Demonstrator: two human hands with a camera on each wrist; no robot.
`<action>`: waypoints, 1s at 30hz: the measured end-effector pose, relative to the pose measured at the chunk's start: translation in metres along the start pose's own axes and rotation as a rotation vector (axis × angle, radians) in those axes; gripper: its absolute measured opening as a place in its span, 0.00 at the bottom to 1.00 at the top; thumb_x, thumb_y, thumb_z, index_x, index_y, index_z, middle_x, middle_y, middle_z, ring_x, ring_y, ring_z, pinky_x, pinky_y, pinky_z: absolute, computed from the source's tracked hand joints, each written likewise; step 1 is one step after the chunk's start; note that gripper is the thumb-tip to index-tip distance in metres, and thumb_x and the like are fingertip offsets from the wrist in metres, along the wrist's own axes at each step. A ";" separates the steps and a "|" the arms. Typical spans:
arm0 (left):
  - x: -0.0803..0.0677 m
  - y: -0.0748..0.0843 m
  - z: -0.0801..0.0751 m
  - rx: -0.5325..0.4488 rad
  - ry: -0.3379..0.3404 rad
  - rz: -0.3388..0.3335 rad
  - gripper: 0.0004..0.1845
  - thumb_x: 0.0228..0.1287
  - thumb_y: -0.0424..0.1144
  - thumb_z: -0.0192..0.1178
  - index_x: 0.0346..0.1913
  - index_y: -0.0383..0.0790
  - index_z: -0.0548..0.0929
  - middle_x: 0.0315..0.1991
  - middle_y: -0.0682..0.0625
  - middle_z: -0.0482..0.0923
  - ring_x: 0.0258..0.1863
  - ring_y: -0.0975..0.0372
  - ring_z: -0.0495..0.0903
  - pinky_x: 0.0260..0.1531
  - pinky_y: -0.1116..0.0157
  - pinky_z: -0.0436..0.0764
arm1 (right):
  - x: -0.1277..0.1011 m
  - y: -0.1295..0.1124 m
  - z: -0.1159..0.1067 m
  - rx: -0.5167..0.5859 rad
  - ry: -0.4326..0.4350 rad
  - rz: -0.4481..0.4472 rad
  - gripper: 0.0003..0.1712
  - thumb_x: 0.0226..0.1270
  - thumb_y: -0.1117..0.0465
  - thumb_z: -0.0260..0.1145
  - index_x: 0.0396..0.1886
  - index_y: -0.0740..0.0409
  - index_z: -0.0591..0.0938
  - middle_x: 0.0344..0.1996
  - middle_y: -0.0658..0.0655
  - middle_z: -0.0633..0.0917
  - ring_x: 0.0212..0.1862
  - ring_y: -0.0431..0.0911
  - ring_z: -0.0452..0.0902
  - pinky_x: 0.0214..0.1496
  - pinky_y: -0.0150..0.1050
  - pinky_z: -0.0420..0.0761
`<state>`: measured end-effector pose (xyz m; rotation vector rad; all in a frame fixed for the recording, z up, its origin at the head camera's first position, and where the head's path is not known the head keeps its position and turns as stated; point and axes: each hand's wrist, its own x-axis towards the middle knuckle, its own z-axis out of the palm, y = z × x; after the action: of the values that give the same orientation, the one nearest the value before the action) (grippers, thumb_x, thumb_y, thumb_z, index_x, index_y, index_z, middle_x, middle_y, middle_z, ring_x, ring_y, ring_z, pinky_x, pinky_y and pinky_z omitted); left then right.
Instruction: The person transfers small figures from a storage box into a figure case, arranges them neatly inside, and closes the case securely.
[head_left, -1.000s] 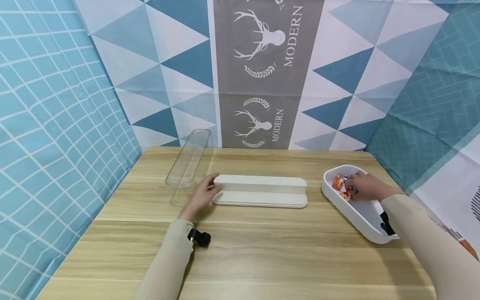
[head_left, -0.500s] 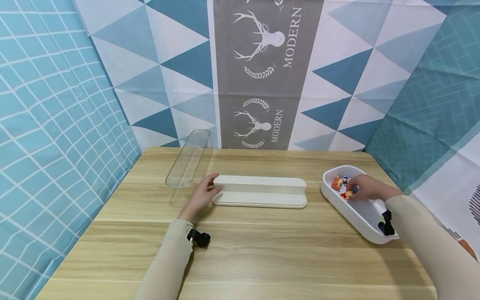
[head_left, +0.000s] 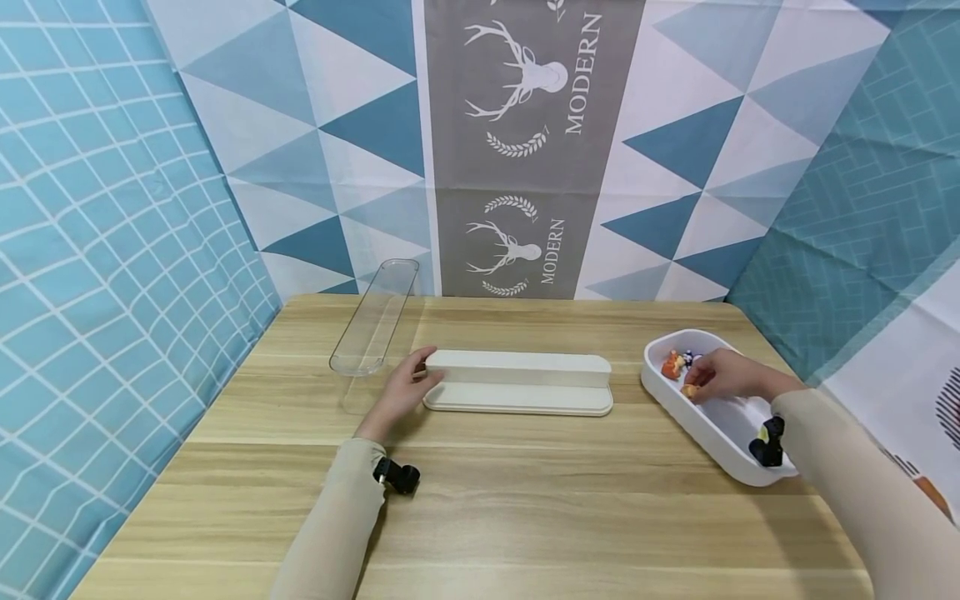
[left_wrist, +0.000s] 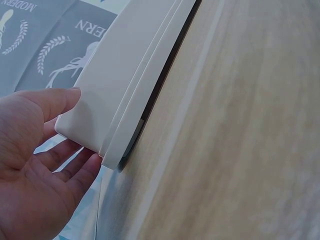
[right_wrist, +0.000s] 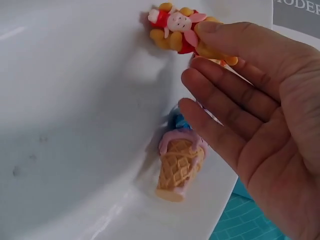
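Note:
My left hand (head_left: 407,387) rests against the left end of a long white stepped stand (head_left: 517,382) in the middle of the table. The thumb lies on the stand's (left_wrist: 125,85) top and the fingers (left_wrist: 75,172) lie loosely straight beside its end. My right hand (head_left: 716,375) is inside a white oval tray (head_left: 723,425) at the right. Its fingers (right_wrist: 220,95) are straight and relaxed, hovering over a pink ice-cream cone figure (right_wrist: 177,167). The thumb tip is next to a red and yellow figure (right_wrist: 175,27). Neither hand holds anything.
A clear, long plastic cover (head_left: 372,318) lies at the back left of the wooden table (head_left: 525,508). Patterned cloth walls close in the back and both sides. More small figures (head_left: 672,363) sit at the tray's far end.
My right hand has drawn a little toward the tray's near rim, and its fingers have opened over the figures. The left hand and the stand have not moved.

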<state>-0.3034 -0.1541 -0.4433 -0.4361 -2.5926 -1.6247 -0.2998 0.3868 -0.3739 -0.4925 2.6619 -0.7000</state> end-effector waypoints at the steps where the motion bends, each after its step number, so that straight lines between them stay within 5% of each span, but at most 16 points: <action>1: 0.000 0.000 0.000 0.003 -0.001 0.002 0.30 0.71 0.32 0.59 0.72 0.27 0.64 0.70 0.29 0.63 0.65 0.37 0.67 0.66 0.44 0.68 | 0.000 0.000 0.001 0.013 0.002 -0.002 0.11 0.56 0.65 0.75 0.36 0.64 0.83 0.31 0.50 0.82 0.35 0.44 0.73 0.36 0.31 0.77; 9: 0.000 -0.001 0.001 0.016 -0.013 -0.009 0.30 0.72 0.34 0.59 0.72 0.28 0.64 0.70 0.29 0.62 0.65 0.36 0.66 0.66 0.44 0.68 | -0.003 -0.003 0.003 0.248 0.019 0.009 0.17 0.60 0.67 0.70 0.45 0.71 0.78 0.36 0.55 0.81 0.32 0.41 0.73 0.32 0.32 0.77; 21: 0.000 0.000 0.000 0.027 0.003 0.027 0.26 0.73 0.29 0.52 0.71 0.25 0.64 0.68 0.28 0.65 0.64 0.38 0.69 0.65 0.45 0.69 | -0.005 -0.002 0.000 0.329 0.091 0.043 0.18 0.59 0.66 0.70 0.44 0.68 0.74 0.33 0.57 0.79 0.27 0.45 0.72 0.26 0.36 0.76; 30: -0.002 0.003 -0.002 -0.002 0.004 0.004 0.25 0.74 0.29 0.51 0.71 0.27 0.64 0.68 0.29 0.65 0.65 0.39 0.68 0.66 0.46 0.69 | -0.012 -0.009 -0.001 0.422 0.146 0.009 0.16 0.67 0.67 0.63 0.48 0.69 0.70 0.36 0.56 0.78 0.33 0.46 0.75 0.28 0.39 0.81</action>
<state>-0.3010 -0.1545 -0.4402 -0.4369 -2.5860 -1.6253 -0.2877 0.3844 -0.3654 -0.3216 2.5356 -1.2978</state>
